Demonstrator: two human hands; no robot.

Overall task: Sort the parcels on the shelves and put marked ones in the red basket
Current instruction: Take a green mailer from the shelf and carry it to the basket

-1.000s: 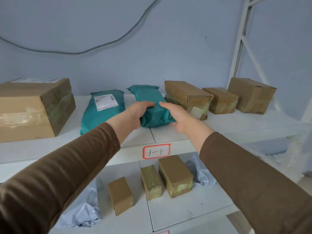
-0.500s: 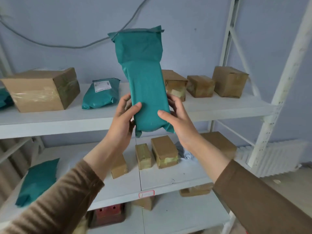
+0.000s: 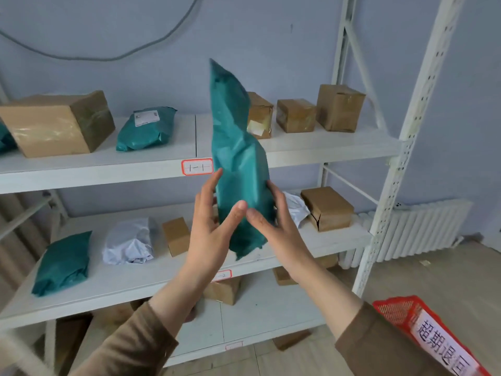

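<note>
Top shelf (image 3: 325, 147): four brown boxes, namely one large box (image 3: 54, 123) at left and three smaller ones at right (image 3: 260, 115), (image 3: 296, 115), (image 3: 340, 107); one labelled teal mailer (image 3: 146, 128); sliver of another teal bag at far left edge. Middle shelf (image 3: 135, 278): one teal mailer (image 3: 63, 263), two white bags (image 3: 130, 241), (image 3: 295, 207), two brown boxes (image 3: 176, 236), (image 3: 326, 208). More boxes below, count unclear. One red basket (image 3: 401, 310) at lower right, white tag with printed characters.

Held teal mailer (image 3: 238, 164): long, narrow, glossy, crumpled, standing upright, top end tapered and blurred, no label on facing side. Raised in front of shelves, clear of both boards, lower end hanging below the hands.

Left hand (image 3: 210, 232) on left side of parcel, thumb across front, fingers straight behind. Right hand (image 3: 276, 223) on right side, thumb on front, fingers wrapped behind. Thumb tips nearly meeting on lower half of parcel. Both hands gripping it between them.
</note>
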